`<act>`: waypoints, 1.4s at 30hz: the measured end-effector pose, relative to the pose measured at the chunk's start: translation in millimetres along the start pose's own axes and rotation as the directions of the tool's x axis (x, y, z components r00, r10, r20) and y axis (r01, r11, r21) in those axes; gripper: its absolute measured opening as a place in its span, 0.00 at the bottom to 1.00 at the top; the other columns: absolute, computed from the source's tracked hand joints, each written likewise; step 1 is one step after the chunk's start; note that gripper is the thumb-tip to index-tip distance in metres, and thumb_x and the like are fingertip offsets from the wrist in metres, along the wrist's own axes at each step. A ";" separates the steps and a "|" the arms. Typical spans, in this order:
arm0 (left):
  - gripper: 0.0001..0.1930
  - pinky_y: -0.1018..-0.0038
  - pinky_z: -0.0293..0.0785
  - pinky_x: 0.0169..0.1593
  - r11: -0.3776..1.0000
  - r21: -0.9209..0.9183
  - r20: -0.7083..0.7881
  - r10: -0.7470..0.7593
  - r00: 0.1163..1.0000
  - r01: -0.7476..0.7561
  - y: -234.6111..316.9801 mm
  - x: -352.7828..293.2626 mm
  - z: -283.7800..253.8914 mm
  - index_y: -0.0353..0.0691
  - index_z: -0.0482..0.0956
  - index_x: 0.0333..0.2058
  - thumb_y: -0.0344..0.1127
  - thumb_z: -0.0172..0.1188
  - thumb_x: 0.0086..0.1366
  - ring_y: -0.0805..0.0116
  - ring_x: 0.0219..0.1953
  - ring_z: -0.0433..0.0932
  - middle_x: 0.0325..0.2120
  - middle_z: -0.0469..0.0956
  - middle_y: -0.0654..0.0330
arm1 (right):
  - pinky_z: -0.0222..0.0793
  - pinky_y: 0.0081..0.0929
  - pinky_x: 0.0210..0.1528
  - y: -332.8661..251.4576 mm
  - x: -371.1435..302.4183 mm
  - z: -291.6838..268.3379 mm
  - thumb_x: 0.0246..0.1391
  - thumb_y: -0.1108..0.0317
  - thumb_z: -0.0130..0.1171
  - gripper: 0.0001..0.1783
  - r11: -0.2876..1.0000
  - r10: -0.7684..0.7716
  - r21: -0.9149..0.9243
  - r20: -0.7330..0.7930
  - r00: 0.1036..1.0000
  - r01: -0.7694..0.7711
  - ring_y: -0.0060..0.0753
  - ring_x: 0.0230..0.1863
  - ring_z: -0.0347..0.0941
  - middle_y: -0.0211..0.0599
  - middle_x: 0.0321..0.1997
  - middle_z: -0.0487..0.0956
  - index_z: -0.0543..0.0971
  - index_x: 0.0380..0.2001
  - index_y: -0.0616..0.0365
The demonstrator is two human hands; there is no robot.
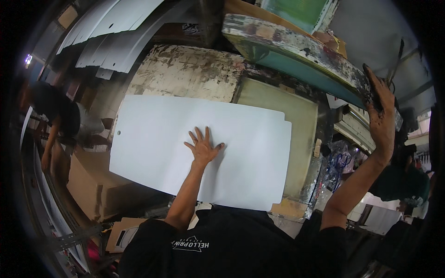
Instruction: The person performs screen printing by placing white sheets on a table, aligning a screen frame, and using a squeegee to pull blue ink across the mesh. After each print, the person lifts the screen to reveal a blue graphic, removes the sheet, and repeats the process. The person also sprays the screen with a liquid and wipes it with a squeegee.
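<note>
A large white die-cut sheet (pixel 252 157) lies across the worktable, with a small hole near its left end and notched corners on the right. My left hand (pixel 202 147) rests flat on its middle, fingers spread. At the upper right, my right hand (pixel 381 109) grips the near right end of a raised screen-printing frame (pixel 296 41). Dark ink stains mark its fingers, some of which are hidden behind the frame. The frame is tilted up above the table, its wood crusted with old paint and its teal mesh (pixel 289 67) facing down.
Under the sheet are a worn, paint-flaked board (pixel 185 69) and a yellowish panel (pixel 278 99). More white sheets (pixel 109 28) hang at the upper left. A cardboard box (pixel 99 180) stands to the left, near another person (pixel 58 111). A person in dark clothing (pixel 403 178) is at the right.
</note>
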State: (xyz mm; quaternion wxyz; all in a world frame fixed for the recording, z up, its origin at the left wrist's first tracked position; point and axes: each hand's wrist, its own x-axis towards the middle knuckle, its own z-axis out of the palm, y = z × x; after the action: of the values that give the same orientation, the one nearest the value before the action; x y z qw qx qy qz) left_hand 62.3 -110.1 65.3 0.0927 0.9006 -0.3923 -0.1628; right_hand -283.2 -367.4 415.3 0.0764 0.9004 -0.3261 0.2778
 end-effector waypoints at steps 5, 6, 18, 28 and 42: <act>0.59 0.22 0.31 0.62 0.996 0.028 0.015 0.085 0.996 -0.085 37.3 23.1 38.9 0.51 0.52 0.72 0.73 0.66 0.47 0.27 0.72 0.34 0.72 0.38 0.36 | 0.54 0.42 0.72 12.9 -6.5 2.4 0.54 0.76 0.54 0.31 1.000 -0.022 0.006 -0.021 1.000 0.023 0.44 0.68 0.64 0.36 0.64 0.75 0.74 0.63 0.46; 0.59 0.22 0.31 0.63 0.996 0.026 0.029 0.089 0.996 -0.090 49.1 30.1 40.9 0.53 0.53 0.72 0.72 0.67 0.47 0.27 0.72 0.34 0.72 0.38 0.36 | 0.54 0.42 0.72 8.9 -2.7 2.3 0.55 0.75 0.54 0.31 0.999 -0.034 -0.016 -0.031 0.999 0.034 0.44 0.68 0.64 0.36 0.64 0.75 0.74 0.63 0.46; 0.58 0.24 0.32 0.64 0.978 0.091 0.081 0.182 0.980 -0.189 135.5 105.7 52.4 0.55 0.52 0.72 0.74 0.65 0.48 0.34 0.74 0.34 0.73 0.39 0.41 | 0.55 0.44 0.73 15.8 6.3 3.1 0.59 0.77 0.49 0.29 0.994 -0.073 0.085 -0.024 0.997 0.075 0.43 0.71 0.62 0.38 0.66 0.73 0.73 0.64 0.49; 0.59 0.23 0.35 0.62 0.973 0.136 0.007 0.187 0.982 -0.187 145.6 113.6 74.7 0.54 0.54 0.72 0.77 0.64 0.46 0.29 0.73 0.35 0.72 0.40 0.39 | 0.57 0.45 0.69 20.9 13.6 4.0 0.53 0.77 0.54 0.32 0.987 -0.119 0.099 -0.058 0.991 0.124 0.48 0.64 0.67 0.50 0.63 0.74 0.71 0.64 0.57; 0.61 0.22 0.33 0.62 0.962 0.224 0.069 0.143 0.987 -0.155 154.3 114.9 83.0 0.57 0.45 0.73 0.83 0.55 0.47 0.32 0.73 0.31 0.74 0.34 0.43 | 0.61 0.38 0.68 16.5 -1.7 8.1 0.58 0.78 0.52 0.27 0.996 -0.066 0.051 -0.047 0.997 0.069 0.43 0.65 0.68 0.45 0.62 0.74 0.73 0.62 0.54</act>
State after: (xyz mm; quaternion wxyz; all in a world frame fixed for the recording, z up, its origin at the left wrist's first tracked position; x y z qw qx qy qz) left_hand 1.0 -302.1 8.2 -0.0100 0.8686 -0.4774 -0.1327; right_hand -291.0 -381.8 406.9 0.0695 0.9061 -0.2863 0.3036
